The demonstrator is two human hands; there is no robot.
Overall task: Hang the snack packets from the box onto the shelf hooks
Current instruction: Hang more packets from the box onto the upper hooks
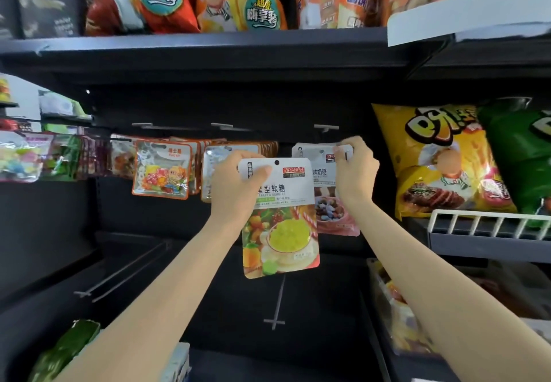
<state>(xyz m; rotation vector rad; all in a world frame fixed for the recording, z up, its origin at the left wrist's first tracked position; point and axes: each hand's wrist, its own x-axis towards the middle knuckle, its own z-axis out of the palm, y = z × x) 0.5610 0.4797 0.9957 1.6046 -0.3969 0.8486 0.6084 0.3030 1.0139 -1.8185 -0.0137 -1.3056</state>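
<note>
My left hand (pixel 235 185) grips the top left corner of a gummy candy packet (pixel 280 226) with yellow sweets pictured on it, held upright in front of the shelf. Its hang hole is at the top, free of any hook. My right hand (pixel 354 170) pinches the top right edge of a pink milk candy packet (pixel 331 208) hanging behind it, at the tip of the right hook (pixel 326 127). Left of it, two hooks carry rows of orange-edged packets (pixel 162 173) and silver packets (pixel 208 170).
Bare hooks (pixel 278 301) (pixel 125 268) stick out of the dark back panel below. Big chip bags (pixel 441 161) stand on a wire-fronted shelf (pixel 489 226) to the right. A shelf above (pixel 208 51) holds large orange bags. More packets hang far left (pixel 21 155). A clear bin (pixel 399 316) sits low right.
</note>
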